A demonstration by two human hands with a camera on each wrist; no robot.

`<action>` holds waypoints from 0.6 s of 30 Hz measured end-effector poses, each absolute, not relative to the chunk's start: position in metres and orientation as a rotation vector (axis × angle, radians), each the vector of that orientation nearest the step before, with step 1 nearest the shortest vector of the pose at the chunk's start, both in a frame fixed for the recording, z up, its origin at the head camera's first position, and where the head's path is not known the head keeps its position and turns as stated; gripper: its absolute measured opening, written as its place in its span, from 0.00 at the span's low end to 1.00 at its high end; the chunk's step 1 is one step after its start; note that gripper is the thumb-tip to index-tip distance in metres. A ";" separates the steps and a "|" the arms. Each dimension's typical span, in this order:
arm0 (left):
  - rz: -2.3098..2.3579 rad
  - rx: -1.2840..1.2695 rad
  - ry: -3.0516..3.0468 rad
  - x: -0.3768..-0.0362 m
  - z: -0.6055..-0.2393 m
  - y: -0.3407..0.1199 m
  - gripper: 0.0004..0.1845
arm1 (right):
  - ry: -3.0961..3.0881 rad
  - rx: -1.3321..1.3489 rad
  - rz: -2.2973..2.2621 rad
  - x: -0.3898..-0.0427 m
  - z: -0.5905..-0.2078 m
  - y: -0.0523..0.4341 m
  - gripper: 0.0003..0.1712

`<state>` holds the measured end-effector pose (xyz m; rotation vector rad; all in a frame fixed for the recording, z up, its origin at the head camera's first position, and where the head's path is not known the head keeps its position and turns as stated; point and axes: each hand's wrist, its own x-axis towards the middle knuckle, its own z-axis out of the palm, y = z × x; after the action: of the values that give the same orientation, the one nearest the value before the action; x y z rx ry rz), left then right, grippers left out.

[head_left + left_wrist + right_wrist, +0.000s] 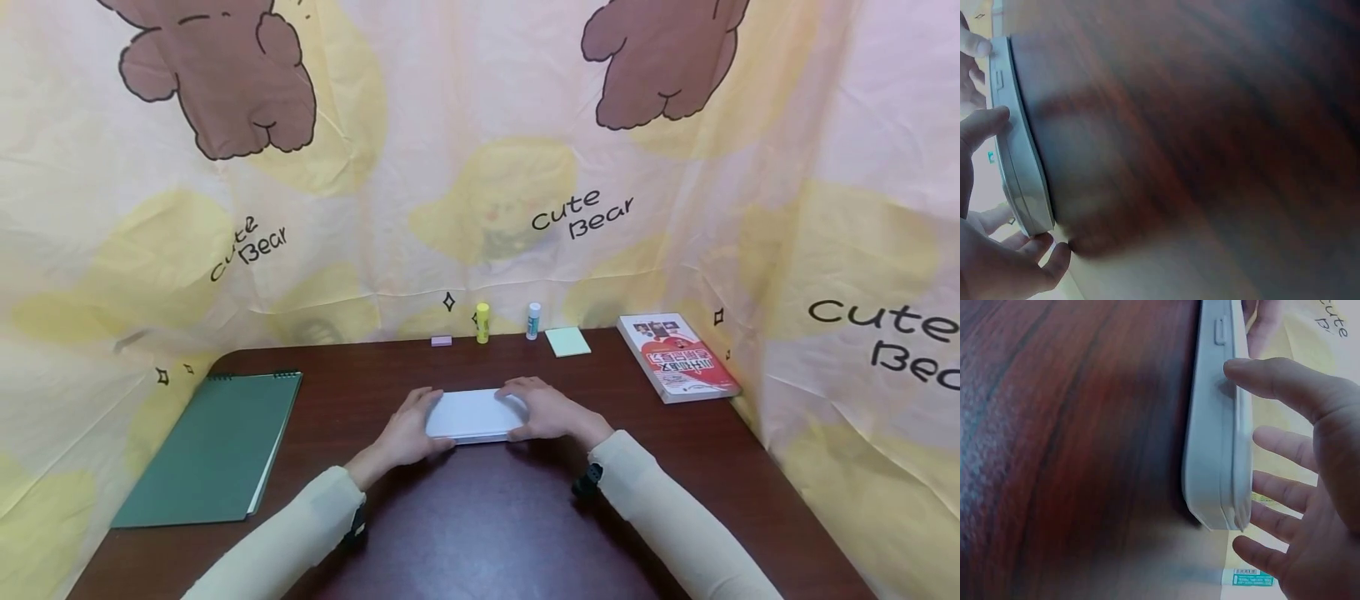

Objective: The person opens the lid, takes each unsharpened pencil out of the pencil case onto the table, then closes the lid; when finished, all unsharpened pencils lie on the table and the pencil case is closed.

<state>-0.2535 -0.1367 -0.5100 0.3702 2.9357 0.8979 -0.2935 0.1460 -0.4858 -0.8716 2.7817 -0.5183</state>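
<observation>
Head view: white lidded case (476, 414) sits on the dark wood table (465, 517), just ahead of the person, long side facing them. Left hand (409, 429) grips its left end, thumb on the front wall, fingers round the end. Right hand (551, 408) holds the other end likewise, thumb on the front wall, fingers toward the back. Right wrist view: small latch (1220, 331) on the front wall, beyond the thumb tip; lid looks down. Underside seems to rest on the wood; a slight lift cannot be ruled out.

Step in hand, as I judge it: steadying or placing the case two-handed. Next move calls for both hands working evenly: level if the case is shifted, thumbs brought to the latch if the lid is wanted up. Green spiral notebook (213, 446) well off to the left; yellow glue stick (482, 323) behind.
</observation>
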 end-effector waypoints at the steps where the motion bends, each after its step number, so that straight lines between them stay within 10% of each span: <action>1: 0.892 0.364 2.940 -0.254 -0.511 -0.136 0.50 | 2.788 -0.871 -0.511 -0.293 -0.487 0.145 0.39; 18: 0.774 0.336 3.027 -0.252 -0.517 -0.127 0.52 | 2.868 -0.890 -0.450 -0.292 -0.493 0.137 0.41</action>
<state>-0.2523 -0.1273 -0.5174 0.3356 3.0270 0.7737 -0.2918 0.1367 -0.4930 -0.8901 2.8682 -0.4496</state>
